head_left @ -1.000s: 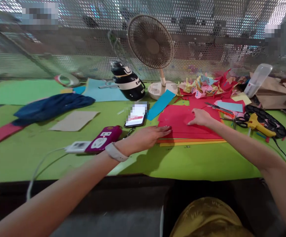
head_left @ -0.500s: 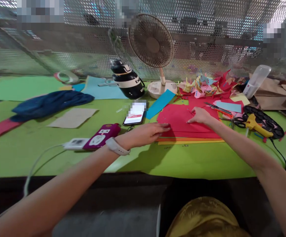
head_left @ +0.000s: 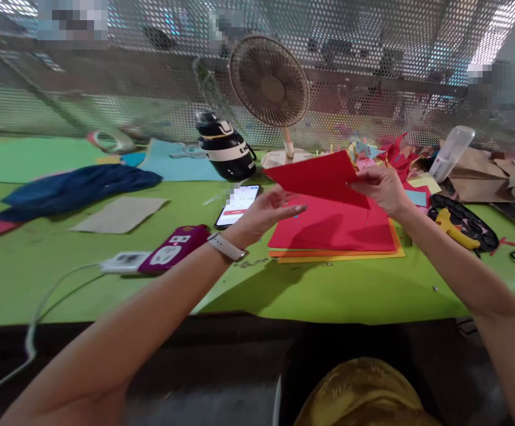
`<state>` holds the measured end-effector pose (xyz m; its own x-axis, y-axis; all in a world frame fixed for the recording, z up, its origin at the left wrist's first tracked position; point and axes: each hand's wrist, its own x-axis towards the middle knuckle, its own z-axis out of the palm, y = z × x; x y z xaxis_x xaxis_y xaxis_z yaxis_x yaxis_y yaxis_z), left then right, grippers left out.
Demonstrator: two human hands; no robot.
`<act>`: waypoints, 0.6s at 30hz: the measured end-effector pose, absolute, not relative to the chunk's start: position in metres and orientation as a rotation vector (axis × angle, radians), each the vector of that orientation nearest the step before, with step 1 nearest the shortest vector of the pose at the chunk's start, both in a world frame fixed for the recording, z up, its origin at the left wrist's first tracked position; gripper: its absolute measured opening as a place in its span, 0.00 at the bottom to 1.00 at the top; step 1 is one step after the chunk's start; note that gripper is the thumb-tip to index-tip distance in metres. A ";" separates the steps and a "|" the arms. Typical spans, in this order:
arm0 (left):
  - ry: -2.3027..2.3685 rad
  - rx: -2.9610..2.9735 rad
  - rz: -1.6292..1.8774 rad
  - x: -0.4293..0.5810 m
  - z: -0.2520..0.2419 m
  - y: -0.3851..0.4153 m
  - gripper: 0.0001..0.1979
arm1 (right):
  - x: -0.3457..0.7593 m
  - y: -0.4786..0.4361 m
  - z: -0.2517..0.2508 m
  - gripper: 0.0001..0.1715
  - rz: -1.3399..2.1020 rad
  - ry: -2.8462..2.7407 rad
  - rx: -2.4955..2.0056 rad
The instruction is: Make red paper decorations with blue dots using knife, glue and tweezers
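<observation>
My right hand pinches the right edge of a red paper sheet and holds it lifted above a stack of red, orange and yellow paper on the green table. My left hand hovers with its fingers stretched out just under the sheet's left side, above the stack's left edge. A white band sits on my left wrist.
A phone lies left of the stack, with a purple power strip and white cable further left. Behind stand a fan and a black bottle. Paper scraps, a yellow glue gun and a clear bottle crowd the right.
My right hand has lifted the top red sheet off the stack. My left hand has risen from the stack's edge and turned upward under the sheet.
</observation>
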<state>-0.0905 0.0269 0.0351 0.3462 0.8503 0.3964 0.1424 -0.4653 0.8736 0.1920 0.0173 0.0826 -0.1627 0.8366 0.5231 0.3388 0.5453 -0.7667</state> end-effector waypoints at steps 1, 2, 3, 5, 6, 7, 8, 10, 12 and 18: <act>0.858 1.793 1.169 -0.085 0.035 0.029 0.33 | 0.194 0.014 0.085 0.17 0.520 -1.766 -0.938; 0.860 1.772 1.190 -0.080 0.036 0.029 0.29 | 0.196 0.010 0.087 0.15 0.439 -1.798 -0.902; 0.858 1.785 1.241 -0.076 0.037 0.029 0.25 | 0.199 0.006 0.087 0.14 0.349 -1.838 -0.880; 0.764 1.929 1.356 -0.070 0.039 0.027 0.20 | 0.206 -0.004 0.085 0.12 0.134 -1.929 -0.883; 0.690 2.039 1.400 -0.068 0.040 0.026 0.17 | 0.210 -0.009 0.082 0.11 0.009 -1.981 -0.900; 0.619 2.159 1.426 -0.067 0.039 0.025 0.14 | 0.215 -0.014 0.078 0.11 -0.124 -2.035 -0.925; 0.570 2.284 1.430 -0.067 0.038 0.025 0.12 | 0.220 -0.018 0.073 0.12 -0.254 -2.090 -0.948; 0.550 2.529 1.381 -0.069 0.032 0.026 0.12 | 0.229 -0.023 0.060 0.17 -0.448 -2.212 -0.976; 0.560 2.764 1.232 -0.072 0.023 0.029 0.15 | 0.236 -0.025 0.046 0.20 -0.524 -2.369 -0.960; 0.427 2.997 0.516 -0.083 0.003 0.036 0.18 | 0.245 -0.025 0.009 0.23 -0.369 -2.783 -0.894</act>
